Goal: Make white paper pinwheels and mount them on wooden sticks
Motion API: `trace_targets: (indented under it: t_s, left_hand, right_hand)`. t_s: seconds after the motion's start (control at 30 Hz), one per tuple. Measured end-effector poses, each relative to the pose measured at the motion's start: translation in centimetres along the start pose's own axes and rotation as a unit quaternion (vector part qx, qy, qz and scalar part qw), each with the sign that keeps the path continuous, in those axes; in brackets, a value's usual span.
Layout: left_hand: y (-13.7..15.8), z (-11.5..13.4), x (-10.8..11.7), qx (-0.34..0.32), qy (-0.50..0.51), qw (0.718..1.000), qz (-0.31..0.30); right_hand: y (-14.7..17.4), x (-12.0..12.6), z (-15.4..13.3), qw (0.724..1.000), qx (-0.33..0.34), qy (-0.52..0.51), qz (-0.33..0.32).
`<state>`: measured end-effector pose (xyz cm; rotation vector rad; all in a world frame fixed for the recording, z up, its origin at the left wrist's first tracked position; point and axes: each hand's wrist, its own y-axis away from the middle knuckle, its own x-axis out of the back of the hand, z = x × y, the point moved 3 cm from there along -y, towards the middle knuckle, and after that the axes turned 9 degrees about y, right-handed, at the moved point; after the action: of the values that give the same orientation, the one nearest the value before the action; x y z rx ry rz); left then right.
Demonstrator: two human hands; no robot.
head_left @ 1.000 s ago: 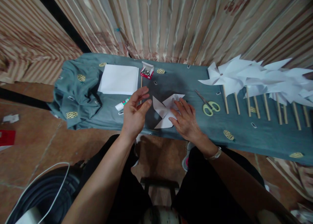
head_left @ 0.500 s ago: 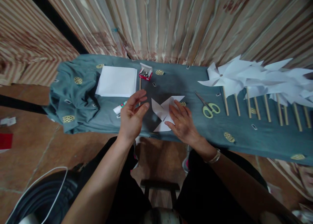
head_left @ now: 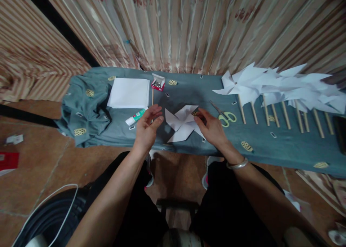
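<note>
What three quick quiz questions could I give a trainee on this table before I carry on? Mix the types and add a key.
1. Multiple choice: what colour are the handles of the scissors? A) red, B) pale green, C) black.
2. True or false: the stack of white paper lies to the right of the folded paper pinwheel.
3. Short answer: which of the person's hands is nearer the scissors?

Key:
1. B, pale green.
2. False; the stack lies to the left of the pinwheel.
3. The right hand.
</note>
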<state>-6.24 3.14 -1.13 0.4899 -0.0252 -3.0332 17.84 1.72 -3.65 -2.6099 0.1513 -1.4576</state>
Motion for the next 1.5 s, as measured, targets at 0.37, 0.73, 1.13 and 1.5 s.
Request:
trace_targets:
  t_s: [0.37,0.73,1.13,1.5]
  left_hand:
    - [3.5,-1.9,1.0,0.176,0.076,0.981,0.039]
    - [3.9,-1.6,-1.3,0.264,0.138,0.951,0.085]
    - [2.7,-2.1,-2.2,0.211,0.117,0.97,-0.01]
    - [1.9,-0.1,-2.6,0.192,-0.007,0.975,-0.114]
  right_hand:
    - [-0.4,0.1,-0.5,0.996,-0.05,-0.073,-0.023]
    - [-0.6,-1.3,-0.3,0.97,-0.132,-0.201,-0.046]
    - [0.2,-2.0,-0.8,0.847,-0.209,-0.487,-0.045]
    - [0.5,-0.4,-2.3,0.816,-0.173,-0.542,-0.103]
